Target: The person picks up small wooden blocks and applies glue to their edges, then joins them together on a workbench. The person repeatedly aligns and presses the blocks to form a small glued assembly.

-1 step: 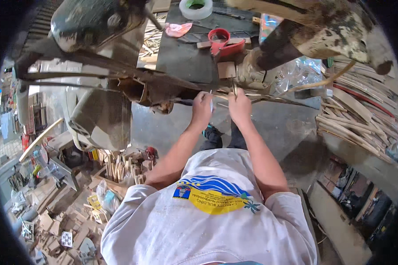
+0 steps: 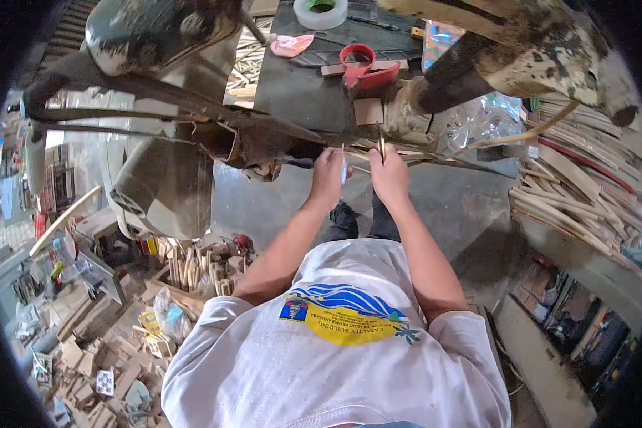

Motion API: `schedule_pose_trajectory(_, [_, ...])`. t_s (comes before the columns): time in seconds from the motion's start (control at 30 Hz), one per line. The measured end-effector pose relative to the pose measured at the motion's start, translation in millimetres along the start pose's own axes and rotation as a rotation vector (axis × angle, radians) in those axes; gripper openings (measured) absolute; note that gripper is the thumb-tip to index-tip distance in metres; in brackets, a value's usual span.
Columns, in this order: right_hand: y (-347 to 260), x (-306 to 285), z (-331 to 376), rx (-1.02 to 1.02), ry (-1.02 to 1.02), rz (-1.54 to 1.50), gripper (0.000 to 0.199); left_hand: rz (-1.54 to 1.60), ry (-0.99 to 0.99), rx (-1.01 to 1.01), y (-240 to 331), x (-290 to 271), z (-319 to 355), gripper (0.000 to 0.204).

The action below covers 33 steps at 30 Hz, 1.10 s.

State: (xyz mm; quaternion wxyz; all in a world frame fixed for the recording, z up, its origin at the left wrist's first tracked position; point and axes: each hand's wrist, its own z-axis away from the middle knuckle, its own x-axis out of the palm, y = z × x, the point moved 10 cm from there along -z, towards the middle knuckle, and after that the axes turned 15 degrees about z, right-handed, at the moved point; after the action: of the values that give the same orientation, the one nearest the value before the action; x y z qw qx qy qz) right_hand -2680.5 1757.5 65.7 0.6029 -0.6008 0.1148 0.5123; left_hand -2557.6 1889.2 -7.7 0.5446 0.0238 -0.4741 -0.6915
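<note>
Both my hands are held in front of me at the near edge of a dark workbench (image 2: 285,89). My left hand (image 2: 326,178) is closed round a thin, pale, flat piece (image 2: 343,165), which stands up beside the thumb; its kind is unclear. My right hand (image 2: 390,175) pinches a slim, pencil-like stick (image 2: 381,148) that points away from me. Only its upper end shows. Just beyond the right hand lies a small square wooden piece (image 2: 369,111). Farther back rests a red tape dispenser (image 2: 367,71).
A dark metal machine arm (image 2: 264,139) reaches in from the left, close to my left hand. Another worn machine part (image 2: 535,60) hangs at the upper right. Wood strips (image 2: 578,185) are stacked at right. Wood offcuts (image 2: 100,364) cover the lower left.
</note>
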Motion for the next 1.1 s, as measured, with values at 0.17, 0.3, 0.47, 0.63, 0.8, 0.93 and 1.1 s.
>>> schedule_pose_trajectory(0.17, [-24.4,1.3,55.4,-0.071,-0.187,-0.13,0.038,0.556,0.101,-0.255,-39.9,15.4,36.7,0.022])
schedule_pose_trajectory(0.3, [2.6,5.1,74.9,0.021,-0.155,-0.018,0.045,0.59,0.086,-0.315,-56.9,34.1,60.5,0.019])
schedule_pose_trajectory(0.47, [19.8,3.1,84.2,0.143,-0.236,0.01,0.038,0.49,0.022,-0.357,-51.3,44.4,79.1,0.02])
schedule_pose_trajectory(0.63, [10.6,0.8,85.1,0.128,-0.234,0.006,0.033,0.542,-0.005,-0.308,-64.6,39.7,74.0,0.019])
schedule_pose_trajectory(0.8, [9.3,5.3,84.4,0.139,-0.23,-0.075,0.03,0.57,0.032,-0.304,-71.7,33.6,69.9,0.019])
schedule_pose_trajectory(0.93, [1.6,2.8,81.1,0.162,-0.241,-0.04,0.028,0.537,0.021,-0.325,-67.4,33.8,70.5,0.019])
schedule_pose_trajectory(1.1, [1.3,8.5,79.5,0.162,-0.33,-0.071,0.027,0.464,0.051,-0.255,-58.3,27.5,63.5,0.02])
